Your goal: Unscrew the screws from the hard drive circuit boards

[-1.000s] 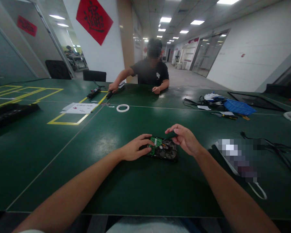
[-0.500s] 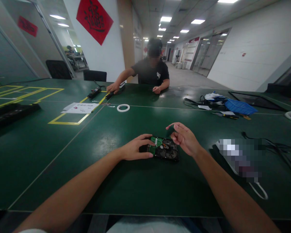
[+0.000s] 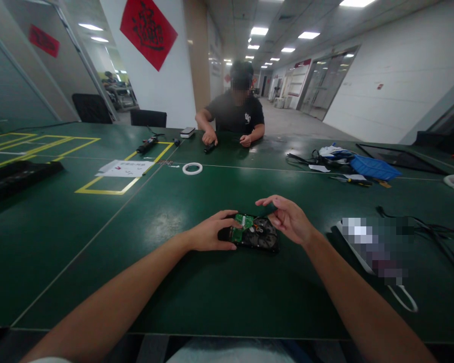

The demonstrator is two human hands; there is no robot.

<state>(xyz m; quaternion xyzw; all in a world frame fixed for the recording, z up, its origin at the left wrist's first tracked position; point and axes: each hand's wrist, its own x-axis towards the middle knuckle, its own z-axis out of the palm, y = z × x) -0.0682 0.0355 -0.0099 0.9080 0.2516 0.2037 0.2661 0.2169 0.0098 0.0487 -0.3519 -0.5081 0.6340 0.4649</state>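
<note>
An opened black hard drive (image 3: 268, 239) with a green circuit board (image 3: 244, 221) lies on the green table in front of me. My left hand (image 3: 215, 232) grips the drive's left end, thumb along the near edge and fingers over the far edge and board. My right hand (image 3: 290, 220) is closed around a screwdriver (image 3: 265, 209) with a dark handle. Its thin shaft slants down left toward the board's right edge; whether the tip touches is too small to tell.
Across the table sits a person (image 3: 236, 111), one hand on a small black object (image 3: 209, 147). A white tape roll (image 3: 192, 169) and a paper sheet (image 3: 125, 168) lie left of centre. A blue tray (image 3: 375, 167), a pixelated item (image 3: 374, 249) and black cables (image 3: 435, 227) are rightward.
My right hand has tipped the screwdriver lower, its handle leaning more to the left. My left hand stays on the hard drive. The other person's hand has moved right with the small black object.
</note>
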